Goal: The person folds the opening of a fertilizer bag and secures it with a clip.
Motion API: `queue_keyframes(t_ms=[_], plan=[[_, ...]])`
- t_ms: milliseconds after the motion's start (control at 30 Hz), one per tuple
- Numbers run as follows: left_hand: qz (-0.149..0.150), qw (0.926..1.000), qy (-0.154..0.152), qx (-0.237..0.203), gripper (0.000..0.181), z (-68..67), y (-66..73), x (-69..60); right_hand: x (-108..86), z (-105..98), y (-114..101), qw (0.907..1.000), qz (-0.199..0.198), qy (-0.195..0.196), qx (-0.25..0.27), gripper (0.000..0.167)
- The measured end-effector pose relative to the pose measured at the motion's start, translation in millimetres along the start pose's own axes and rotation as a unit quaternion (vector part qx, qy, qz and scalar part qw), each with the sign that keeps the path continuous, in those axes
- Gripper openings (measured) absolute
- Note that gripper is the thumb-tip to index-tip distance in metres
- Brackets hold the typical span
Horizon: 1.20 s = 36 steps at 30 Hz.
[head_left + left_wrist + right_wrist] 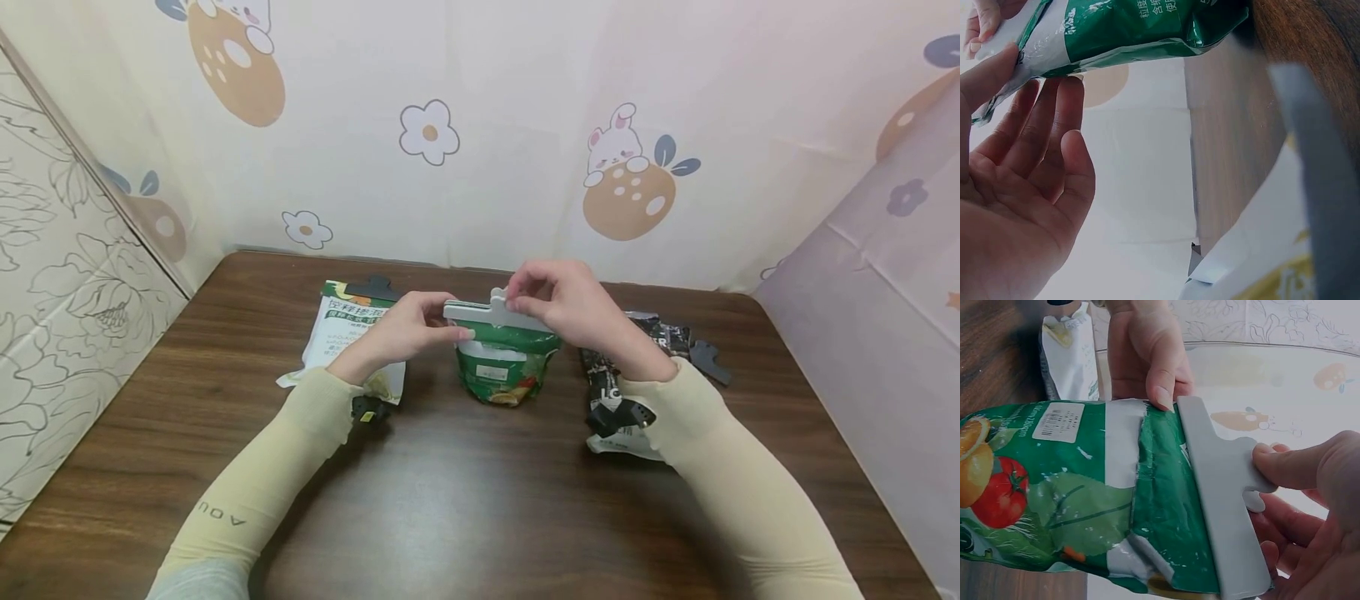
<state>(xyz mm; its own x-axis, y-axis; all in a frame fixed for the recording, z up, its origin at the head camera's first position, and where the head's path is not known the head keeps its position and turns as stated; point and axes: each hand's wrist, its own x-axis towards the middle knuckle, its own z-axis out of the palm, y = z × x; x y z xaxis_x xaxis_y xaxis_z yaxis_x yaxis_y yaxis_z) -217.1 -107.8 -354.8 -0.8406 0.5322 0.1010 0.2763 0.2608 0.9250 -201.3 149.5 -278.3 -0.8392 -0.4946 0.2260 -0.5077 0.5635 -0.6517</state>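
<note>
A green bag [493,373] printed with vegetables stands on the table, its top folded over. Along that fold lies the long bar of a light grey sealing clip [1219,494]. My right hand [573,308] pinches the clip's rounded tabs between thumb and fingers. At the opposite end of the fold, my left hand [408,329] pinches the bag's top edge, thumb on the near face and fingers behind. In the left wrist view, the left hand's [1029,169] other fingers are loosely bent below the bag. How firmly the clip bites cannot be seen.
To the left lies a white bag [330,337] with a dark clip [375,287] at its top. On the right is a black bag [600,375], partly behind my right forearm, with a dark clip [708,360] beside it. A patterned curtain [510,192] rises behind the brown table [480,508].
</note>
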Motion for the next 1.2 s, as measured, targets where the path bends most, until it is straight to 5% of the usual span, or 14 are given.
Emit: queue_keyframes(t_ms=[533, 900, 1200], plan=[[0.011, 0.9981, -0.013, 0.060, 0.028, -2.8, 0.9, -5.8, -5.1, -2, 14, 0.9998, 0.012, -0.003, -0.012, 0.033], [-0.020, 0.9961, 0.007, 0.086, 0.028, -14.0, 0.0, -20.9, -40.3, -5, 39, 0.9980, 0.052, 0.034, -0.014, 0.037], [-0.051, 0.9958, -0.004, 0.076, 0.035, -5.0, -9.9, -28.9, -63.1, 13, 54, 0.9948, 0.090, 0.037, -0.030, 0.049]])
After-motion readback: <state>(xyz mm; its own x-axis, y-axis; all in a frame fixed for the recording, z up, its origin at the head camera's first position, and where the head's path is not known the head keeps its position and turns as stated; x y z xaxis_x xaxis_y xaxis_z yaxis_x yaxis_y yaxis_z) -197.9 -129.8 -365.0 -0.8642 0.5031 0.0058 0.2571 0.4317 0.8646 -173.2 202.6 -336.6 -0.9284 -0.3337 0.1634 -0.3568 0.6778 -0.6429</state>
